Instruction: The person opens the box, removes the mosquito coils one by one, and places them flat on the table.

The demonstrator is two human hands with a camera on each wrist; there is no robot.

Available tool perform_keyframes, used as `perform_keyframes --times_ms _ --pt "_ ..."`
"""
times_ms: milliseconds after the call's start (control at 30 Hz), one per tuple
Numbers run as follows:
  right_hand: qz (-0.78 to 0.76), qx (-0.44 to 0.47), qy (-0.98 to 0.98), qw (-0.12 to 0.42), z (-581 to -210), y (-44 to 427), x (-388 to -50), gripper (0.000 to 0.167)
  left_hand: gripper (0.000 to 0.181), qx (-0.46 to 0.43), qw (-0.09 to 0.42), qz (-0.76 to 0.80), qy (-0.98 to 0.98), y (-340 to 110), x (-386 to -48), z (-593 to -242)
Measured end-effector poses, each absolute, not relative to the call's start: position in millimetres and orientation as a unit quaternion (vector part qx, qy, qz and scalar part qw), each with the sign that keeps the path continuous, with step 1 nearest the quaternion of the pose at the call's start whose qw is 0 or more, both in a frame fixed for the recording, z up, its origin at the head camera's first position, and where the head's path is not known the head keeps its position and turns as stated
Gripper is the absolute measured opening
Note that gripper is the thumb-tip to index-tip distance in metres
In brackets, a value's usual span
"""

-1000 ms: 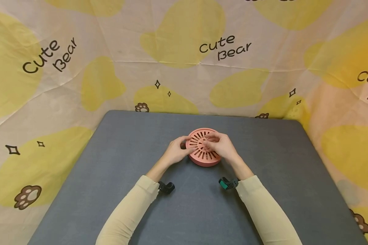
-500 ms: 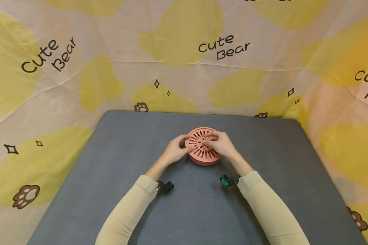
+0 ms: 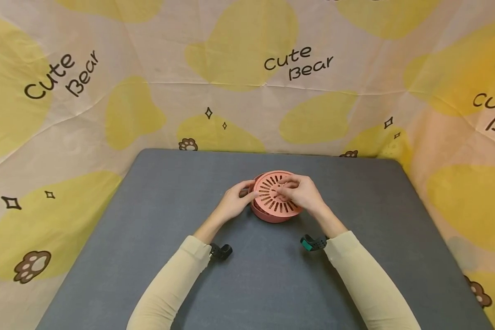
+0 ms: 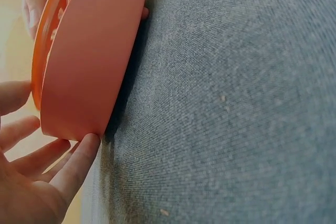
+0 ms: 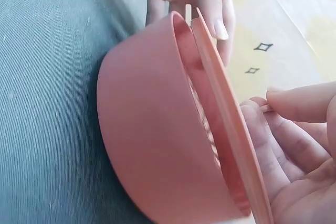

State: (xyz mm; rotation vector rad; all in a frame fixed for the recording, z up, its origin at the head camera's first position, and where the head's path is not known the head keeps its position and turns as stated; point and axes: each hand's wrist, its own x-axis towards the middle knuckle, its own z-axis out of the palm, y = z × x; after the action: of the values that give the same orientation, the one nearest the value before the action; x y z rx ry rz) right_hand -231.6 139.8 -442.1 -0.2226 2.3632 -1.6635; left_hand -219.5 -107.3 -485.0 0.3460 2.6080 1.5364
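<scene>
A round pink box [image 3: 272, 219], like a mosquito coil holder, sits near the middle of the table. Its slotted lid [image 3: 266, 195] is raised and shifted right, tilted over the base; a gap shows between them in the right wrist view. My right hand [image 3: 307, 195] holds the lid at its middle, with thumb and finger pinching a small knob [image 5: 266, 107]. At the box's left side my left hand [image 3: 233, 201] grips the base, fingertips against its wall [image 4: 94, 56] and thumb close to the lid's edge. What lies inside the box is mostly hidden.
The table [image 3: 169, 206] has a grey cloth-like top. A cream and yellow printed curtain [image 3: 222, 46] hangs behind it and on both sides. Dark wrist straps with devices [image 3: 220, 251] sit below both hands.
My right hand has lifted the lid off the base and moved it slightly right. My left thumb has come off the lid's top towards the edge; the base has hardly moved.
</scene>
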Motion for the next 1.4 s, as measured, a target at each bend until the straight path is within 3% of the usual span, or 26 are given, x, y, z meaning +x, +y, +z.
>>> perform_keyframes --times_ms 700,1400 --pt "-0.583 -0.023 0.81 0.057 -434.7 207.1 -230.7 0.042 0.046 0.109 0.048 0.481 0.869 -111.5 -219.8 -488.7" --pt "-0.591 0.037 0.806 0.005 -442.3 251.8 -261.4 0.048 0.044 0.108 0.047 0.484 0.867 -109.4 -219.9 -490.1"
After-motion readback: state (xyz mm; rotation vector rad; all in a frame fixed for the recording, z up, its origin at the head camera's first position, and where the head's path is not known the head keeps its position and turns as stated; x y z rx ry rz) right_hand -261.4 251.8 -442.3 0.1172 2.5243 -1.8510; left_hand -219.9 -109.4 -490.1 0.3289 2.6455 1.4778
